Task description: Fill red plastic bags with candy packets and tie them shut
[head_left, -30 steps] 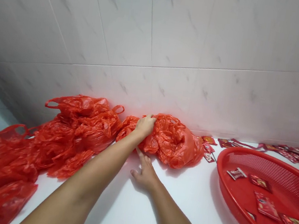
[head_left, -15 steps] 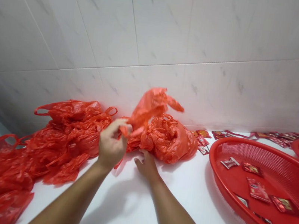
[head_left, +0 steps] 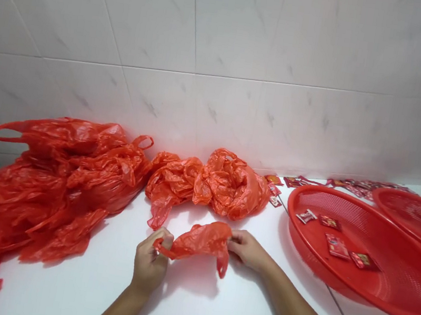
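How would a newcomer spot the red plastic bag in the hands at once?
Find the pale tiled wall, then the white tabletop below it. In front of the crumpled red plastic bags along the wall, look between the left hand and right hand. The small red plastic bag there is the only one held; its neighbours lie bunched on the tabletop.

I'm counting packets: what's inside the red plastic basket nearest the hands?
Four small wrapped packets can be seen on the floor of the red plastic basket. Its near wall covers the floor just behind it, so anything there cannot be seen.
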A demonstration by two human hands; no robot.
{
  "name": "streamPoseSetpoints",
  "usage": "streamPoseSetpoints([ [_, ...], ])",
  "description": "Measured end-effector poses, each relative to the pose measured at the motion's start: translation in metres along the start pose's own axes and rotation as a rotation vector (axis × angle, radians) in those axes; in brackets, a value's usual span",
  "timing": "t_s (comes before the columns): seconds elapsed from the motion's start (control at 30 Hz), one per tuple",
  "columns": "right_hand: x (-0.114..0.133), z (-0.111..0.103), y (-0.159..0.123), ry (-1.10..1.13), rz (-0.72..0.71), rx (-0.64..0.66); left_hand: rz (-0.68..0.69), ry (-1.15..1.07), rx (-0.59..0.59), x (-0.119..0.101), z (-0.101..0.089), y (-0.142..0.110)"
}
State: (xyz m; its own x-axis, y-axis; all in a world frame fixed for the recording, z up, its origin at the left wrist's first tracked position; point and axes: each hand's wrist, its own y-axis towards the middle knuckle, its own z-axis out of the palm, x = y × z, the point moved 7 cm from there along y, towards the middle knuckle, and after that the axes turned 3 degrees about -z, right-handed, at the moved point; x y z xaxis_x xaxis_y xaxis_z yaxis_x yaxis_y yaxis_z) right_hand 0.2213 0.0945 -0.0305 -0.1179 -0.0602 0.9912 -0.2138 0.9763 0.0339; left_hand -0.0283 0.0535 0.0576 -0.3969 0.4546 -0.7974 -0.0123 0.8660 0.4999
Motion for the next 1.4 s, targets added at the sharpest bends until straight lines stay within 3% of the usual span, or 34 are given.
streamPoseSetpoints([
  [0.1, 0.011, -0.030, -0.004, -0.077, -0.049, -0.161, -0.107, -0.011, -0.061, 0.016, -0.007, 0.001],
  [0.17, 0.035, -0.040, -0.015, -0.182, -0.198, -0.281, -0.170, -0.016, -0.071, 0.025, -0.006, -0.001],
  [0.23, 0.069, -0.026, -0.033, -0.359, -0.463, -0.278, -0.204, -0.005, -0.054, 0.029, 0.000, -0.004],
  [0.3, 0.093, 0.005, -0.054, -0.550, -0.688, -0.186, -0.215, 0.013, -0.014, 0.029, 0.008, -0.007],
  [0.4, 0.099, 0.038, -0.069, -0.728, -0.764, -0.186, -0.203, 0.016, 0.040, 0.023, 0.016, -0.010],
  [0.47, 0.096, 0.041, -0.068, -0.701, -0.770, -0.248, -0.152, 0.021, 0.025, 0.016, 0.013, -0.008],
  [0.53, 0.087, 0.029, -0.060, -0.545, -0.688, -0.295, -0.077, 0.042, -0.042, 0.008, 0.005, -0.004],
  [0.6, 0.071, 0.013, -0.047, -0.310, -0.483, -0.296, -0.048, 0.053, -0.120, 0.006, -0.006, 0.001],
  [0.73, 0.035, -0.003, -0.029, 0.097, -0.099, -0.263, -0.216, -0.113, -0.100, 0.027, -0.019, 0.019],
  [0.83, 0.019, -0.005, -0.020, 0.120, -0.003, -0.250, -0.400, -0.364, -0.100, 0.050, -0.031, 0.034],
  [0.9, 0.010, -0.006, -0.016, 0.069, 0.037, -0.266, -0.429, -0.479, -0.238, 0.057, -0.048, 0.039],
  [0.97, 0.003, -0.006, -0.014, 0.045, 0.070, -0.293, -0.275, -0.425, -0.442, 0.045, -0.070, 0.036],
  [1.03, -0.002, -0.003, -0.013, 0.087, 0.098, -0.303, 0.042, -0.198, -0.527, 0.009, -0.078, 0.022],
  [1.07, -0.004, 0.001, -0.012, 0.128, 0.113, -0.294, 0.229, -0.064, -0.474, -0.015, -0.070, 0.011],
  [1.13, -0.007, 0.011, -0.012, 0.232, 0.148, -0.255, 0.553, 0.119, -0.170, -0.058, -0.032, -0.017],
  [1.17, -0.007, 0.016, -0.013, 0.287, 0.166, -0.232, 0.659, 0.164, 0.036, -0.072, -0.008, -0.032],
  [1.23, -0.008, 0.025, -0.014, 0.380, 0.193, -0.193, 0.813, 0.189, 0.302, -0.091, 0.029, -0.060],
  [1.27, -0.007, 0.028, -0.015, 0.407, 0.197, -0.180, 0.855, 0.216, 0.387, -0.094, 0.044, -0.069],
  [1.33, -0.006, 0.029, -0.015, 0.406, 0.203, -0.158, 0.817, 0.351, 0.435, -0.086, 0.065, -0.070],
  [1.4, -0.005, 0.025, -0.015, 0.321, 0.213, -0.141, 0.599, 0.571, 0.426, -0.059, 0.074, -0.056],
])
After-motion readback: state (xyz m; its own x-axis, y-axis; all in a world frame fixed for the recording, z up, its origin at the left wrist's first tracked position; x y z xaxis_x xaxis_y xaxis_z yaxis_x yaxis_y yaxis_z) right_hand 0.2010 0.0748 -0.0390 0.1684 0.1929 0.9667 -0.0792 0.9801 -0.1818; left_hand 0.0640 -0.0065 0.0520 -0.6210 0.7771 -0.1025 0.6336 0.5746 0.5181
